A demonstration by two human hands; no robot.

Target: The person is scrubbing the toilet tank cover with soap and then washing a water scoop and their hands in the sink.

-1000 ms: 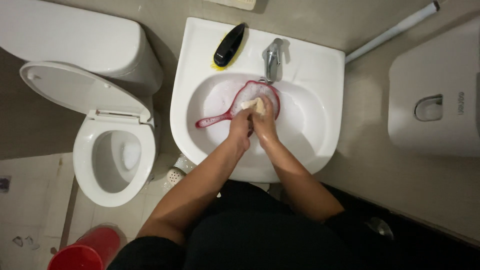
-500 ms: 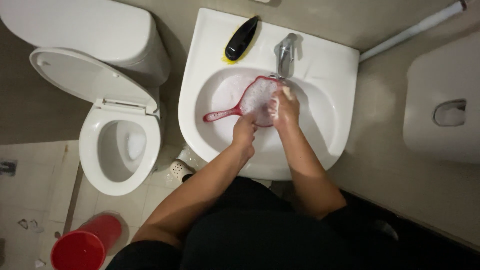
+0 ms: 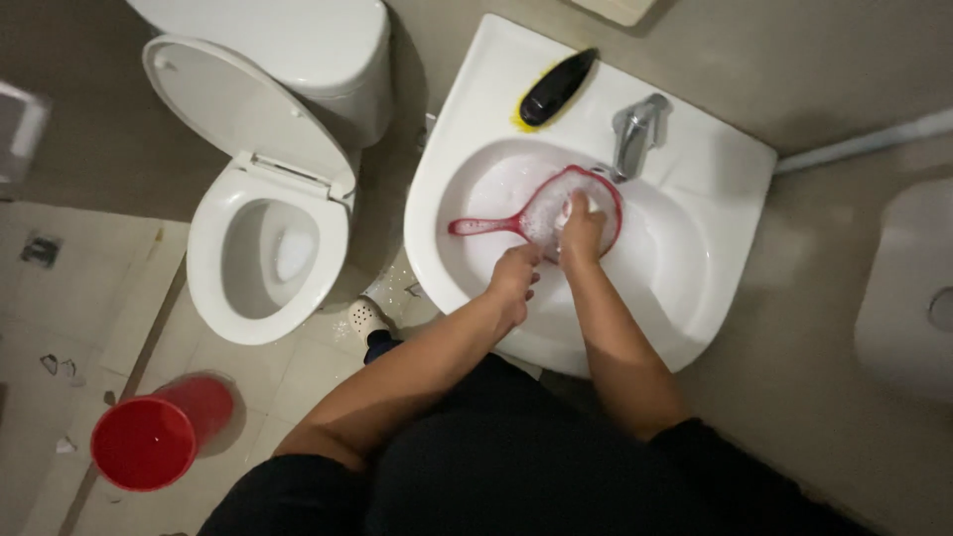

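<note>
A red dipper (image 3: 486,225) with a long handle lies in the white sink (image 3: 467,129), its handle pointing left and its round bowl foamy under the faucet (image 3: 635,129). My right hand (image 3: 581,233) is inside the bowl, closed on a small pale pad. My left hand (image 3: 514,283) is curled at the bowl's near rim; its grip is hidden.
A black bottle (image 3: 556,87) lies on a yellow patch on the sink's back ledge. A white toilet (image 3: 268,248) with its lid up stands to the left, and a red bucket (image 3: 149,442) is on the tiled floor. A white fixture (image 3: 908,288) is at the right, with a pipe (image 3: 864,144) along the wall.
My right hand moved from the dipper's far rim into the middle of the bowl. My left hand slid a little lower. The view shifted to the right.
</note>
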